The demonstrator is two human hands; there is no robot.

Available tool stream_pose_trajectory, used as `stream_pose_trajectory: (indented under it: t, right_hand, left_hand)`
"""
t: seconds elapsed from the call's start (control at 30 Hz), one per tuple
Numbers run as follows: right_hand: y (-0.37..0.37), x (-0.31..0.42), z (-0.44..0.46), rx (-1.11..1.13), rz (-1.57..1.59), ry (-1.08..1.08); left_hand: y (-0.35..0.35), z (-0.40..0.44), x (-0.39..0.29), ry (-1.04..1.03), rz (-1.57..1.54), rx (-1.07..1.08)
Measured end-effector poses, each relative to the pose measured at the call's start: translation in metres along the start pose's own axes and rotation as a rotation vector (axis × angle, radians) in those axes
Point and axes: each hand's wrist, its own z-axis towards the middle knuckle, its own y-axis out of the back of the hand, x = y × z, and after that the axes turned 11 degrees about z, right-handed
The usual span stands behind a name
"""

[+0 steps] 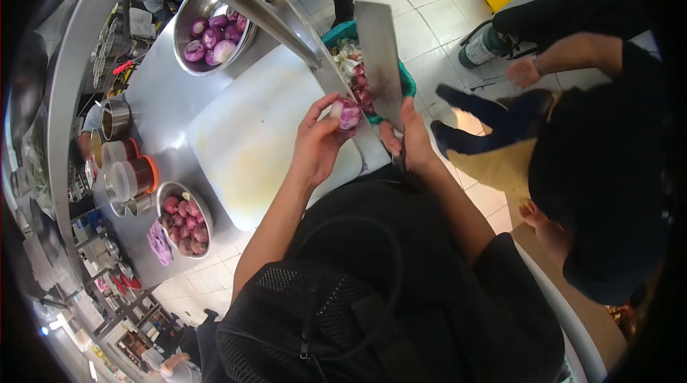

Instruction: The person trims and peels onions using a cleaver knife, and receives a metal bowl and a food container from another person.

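My left hand (320, 141) holds a partly peeled purple onion (346, 114) between thumb and fingers, over the edge of the counter. Just to its right, my right hand (415, 136) is closed round the handle of a wide cleaver (381, 57), its blade pointing up and away from me. Behind the blade, a green-lined bin (408, 81) holds onion skins and scraps. A white cutting board (250, 132) lies on the counter left of my left hand. The blade and the onion are apart.
A steel bowl (184, 21) of peeled onions stands at the upper left, another bowl (206, 207) of unpeeled ones at the lower left. Sauce containers (136, 177) stand between. A metal post (240, 7) crosses above the counter. A person (608, 168) is close on the right.
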Motion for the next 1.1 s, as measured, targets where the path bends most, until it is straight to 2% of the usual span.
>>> stream_pose_trajectory:
  t: [0.1,0.23,0.33,0.43,0.5,0.63,0.7,0.8,0.93,1.0,1.03,1.1]
  right_hand:
    - [0.002,0.016,0.009,-0.079,-0.123,-0.003]
    - [-0.010,0.034,0.017,-0.047,-0.252,-0.006]
    - [-0.009,0.036,0.016,0.005,-0.235,-0.004]
    - [-0.002,0.046,0.014,0.147,-0.260,0.013]
    - [0.006,0.049,0.017,0.230,-0.380,0.050]
    - [0.018,0.058,0.022,0.278,-0.387,-0.066]
    - [0.028,0.051,0.030,0.330,-0.535,0.061]
    - [0.034,0.063,0.036,0.344,-0.632,-0.020]
    - [0.045,0.062,0.050,0.380,-0.565,0.009]
    - [0.043,0.068,0.058,0.353,-0.271,-0.062]
    - [0.054,0.066,0.064,0.358,-0.265,-0.064]
    - [0.077,0.059,0.075,0.289,-0.055,-0.392]
  left_hand:
    - [0.006,0.003,0.000,0.055,-0.144,0.089]
    - [-0.001,0.009,0.001,0.074,-0.240,0.109]
    - [-0.003,0.016,0.011,0.008,-0.142,0.069]
    - [-0.011,0.022,0.011,0.000,-0.124,-0.015]
    - [-0.018,0.026,0.010,0.026,-0.161,-0.059]
    - [-0.024,0.036,0.023,0.048,-0.163,-0.165]
    - [-0.028,0.040,0.032,-0.034,-0.172,-0.168]
    - [-0.035,0.046,0.040,0.001,-0.131,-0.239]
    - [-0.043,0.051,0.044,-0.014,-0.120,-0.268]
    - [-0.037,0.053,0.051,0.070,-0.093,-0.329]
    - [-0.042,0.054,0.049,0.068,-0.090,-0.336]
    - [-0.052,0.053,0.047,0.096,-0.051,-0.388]
